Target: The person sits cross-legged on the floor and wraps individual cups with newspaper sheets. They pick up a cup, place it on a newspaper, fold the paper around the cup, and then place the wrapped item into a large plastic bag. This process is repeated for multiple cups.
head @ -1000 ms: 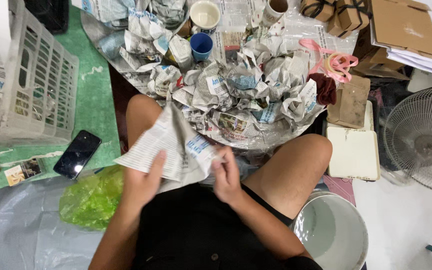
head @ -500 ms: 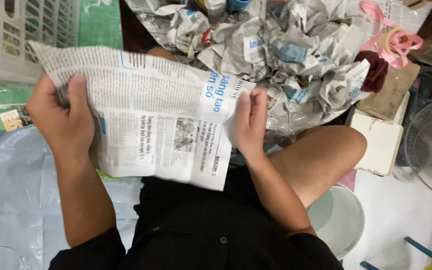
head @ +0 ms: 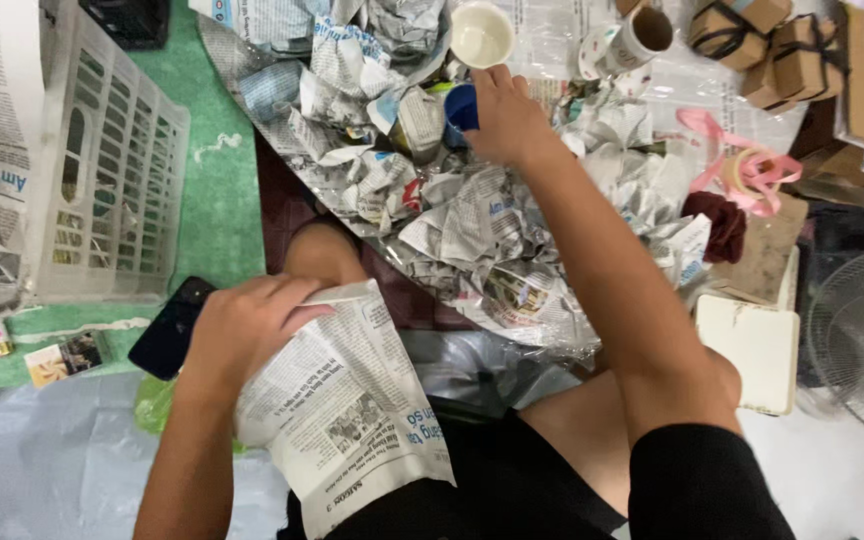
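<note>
Seated, a person works over a heap of crumpled newspaper [head: 482, 240]. Nearer the body than the heap, the left hand [head: 242, 325] pinches a flat newspaper sheet [head: 347, 410] lying across the lap. Beyond the heap, the right hand [head: 502, 115] closes its grip around a blue cup [head: 459, 108]. Farther still sits a white cup [head: 481, 34]. A black phone [head: 167, 330] lies left of the sheet.

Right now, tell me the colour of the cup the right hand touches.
Blue cup, seen in the head view.
</note>
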